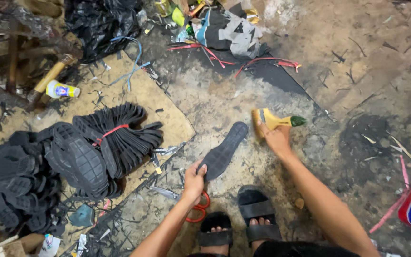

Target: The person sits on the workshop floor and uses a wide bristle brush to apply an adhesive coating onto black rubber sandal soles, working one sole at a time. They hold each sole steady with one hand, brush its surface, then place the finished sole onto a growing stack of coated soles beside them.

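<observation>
Pinching the heel end of a black shoe sole [223, 151], the left hand [194, 181] is holding it slanted toward one o'clock above the floor [357, 71]. At two o'clock, the right hand [276, 138] is closing its grip around a yellow-handled brush [274, 121]; bundled soles [115, 138] are lying at nine o'clock.

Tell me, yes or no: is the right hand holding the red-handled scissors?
No: the right hand grips a yellow-handled brush, while the scissors lie on the floor beneath the left hand.
</observation>
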